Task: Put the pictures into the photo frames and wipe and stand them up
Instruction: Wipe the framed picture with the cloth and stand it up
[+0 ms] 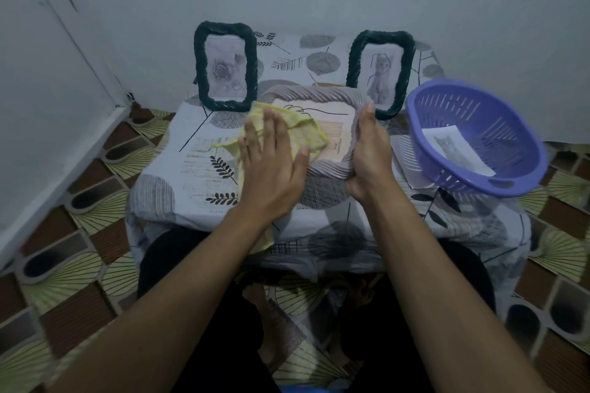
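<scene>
A grey rope-edged photo frame lies tilted toward me on the low table. My right hand grips its right edge, thumb on the rim. My left hand presses flat, fingers straight, on a yellow cloth spread over the frame's glass and left side. Two dark green rope-edged frames stand upright at the back: one on the left holds a rose picture, the other on the right holds a cat picture.
A purple plastic basket sits tilted at the table's right with a printed picture inside. More paper lies under it. The patterned tablecloth covers the table. Walls close in behind and left; patterned floor surrounds.
</scene>
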